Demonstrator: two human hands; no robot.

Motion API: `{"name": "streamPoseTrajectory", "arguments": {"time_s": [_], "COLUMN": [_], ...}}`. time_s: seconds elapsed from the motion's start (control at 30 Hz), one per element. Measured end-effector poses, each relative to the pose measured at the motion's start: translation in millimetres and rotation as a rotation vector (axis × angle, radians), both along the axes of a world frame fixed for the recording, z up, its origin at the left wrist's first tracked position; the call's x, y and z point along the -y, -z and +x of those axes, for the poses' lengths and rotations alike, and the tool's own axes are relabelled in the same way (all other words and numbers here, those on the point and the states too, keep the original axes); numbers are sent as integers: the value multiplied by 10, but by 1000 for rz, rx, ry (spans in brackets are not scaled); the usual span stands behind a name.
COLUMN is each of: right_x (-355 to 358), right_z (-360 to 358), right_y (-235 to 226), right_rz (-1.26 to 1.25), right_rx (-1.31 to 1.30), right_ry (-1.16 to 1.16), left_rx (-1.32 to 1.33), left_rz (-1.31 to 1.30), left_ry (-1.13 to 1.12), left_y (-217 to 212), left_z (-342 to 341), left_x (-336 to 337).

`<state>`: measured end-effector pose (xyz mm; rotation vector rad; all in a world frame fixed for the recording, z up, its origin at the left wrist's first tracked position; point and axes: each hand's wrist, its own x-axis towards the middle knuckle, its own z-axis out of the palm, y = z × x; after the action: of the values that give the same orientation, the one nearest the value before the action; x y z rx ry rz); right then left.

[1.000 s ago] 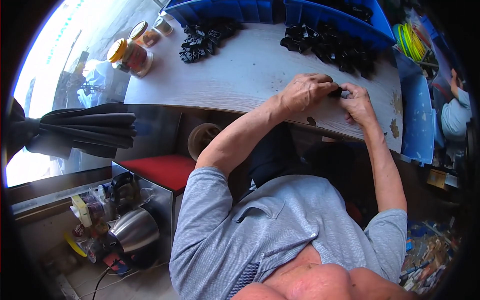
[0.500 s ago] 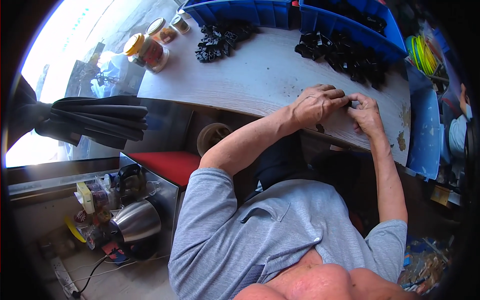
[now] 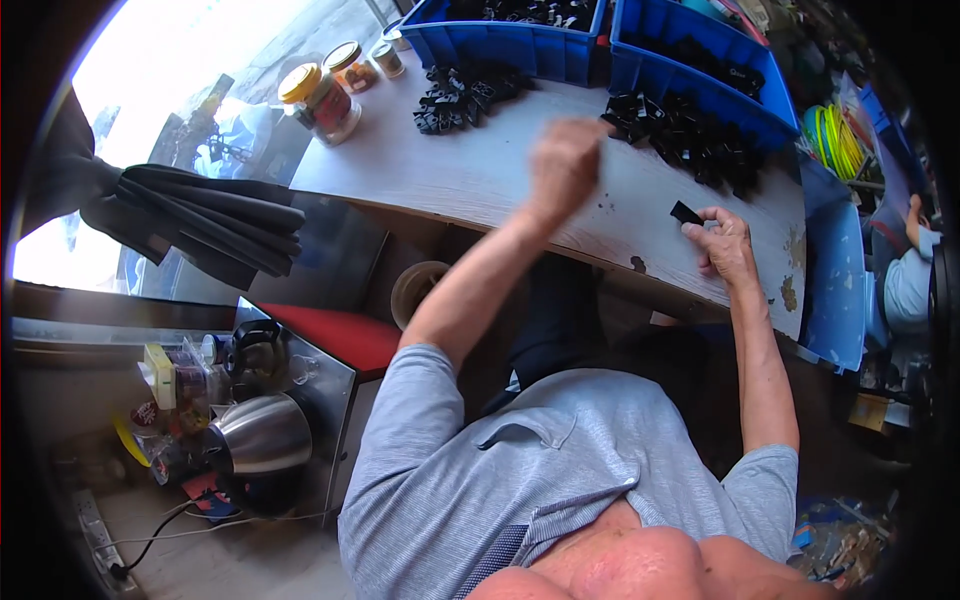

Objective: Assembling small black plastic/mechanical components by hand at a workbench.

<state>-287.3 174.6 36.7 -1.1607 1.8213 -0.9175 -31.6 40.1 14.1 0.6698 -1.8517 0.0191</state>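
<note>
A small flat black piece (image 3: pixel 685 213) is pinched between the thumb and fingertips of my right hand (image 3: pixel 724 246), above the right part of the table. My left hand (image 3: pixel 568 165) is apart from it, over the middle of the table, and its fingers are smeared by motion. Just right of that hand lies a heap of black parts (image 3: pixel 700 145), in front of the right blue bin (image 3: pixel 640 65). A second heap of small black parts (image 3: pixel 455 100) sits farther left, in front of the left blue bin (image 3: pixel 500 45).
Lidded jars (image 3: pixel 328 108) stand at the table's far left. Beyond the right edge of the white table (image 3: pixel 420 180) is a light blue container (image 3: pixel 840 280). A steel kettle (image 3: pixel 265 435) stands at lower left, near a red-topped cabinet (image 3: pixel 335 335). Another person's arm shows at far right.
My left hand has come away from my right and moved left and away from me. The black piece now shows in my right hand, which stays near its place.
</note>
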Motion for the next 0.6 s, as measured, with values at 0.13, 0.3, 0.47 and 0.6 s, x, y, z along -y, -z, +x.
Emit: {"name": "streamPoseTrajectory", "arguments": {"time_s": [0.13, 0.3, 0.47, 0.6], "right_x": [-101, -149, -217, -302], "right_z": [-61, -300, -778, -1179], "right_y": [21, 22, -5, -15], "right_rz": [-67, -68, -154, -229], "right_rx": [251, 345, 355, 279], "right_ry": [84, 257, 541, 795], "left_rx": [215, 517, 407, 290], "left_rz": [95, 298, 165, 41], "left_ry": [-695, -692, -542, -398], "left_y": [-8, 72, 202, 133], "left_z": [1121, 1484, 1568, 1298], "left_x": [845, 1068, 1027, 754]}}
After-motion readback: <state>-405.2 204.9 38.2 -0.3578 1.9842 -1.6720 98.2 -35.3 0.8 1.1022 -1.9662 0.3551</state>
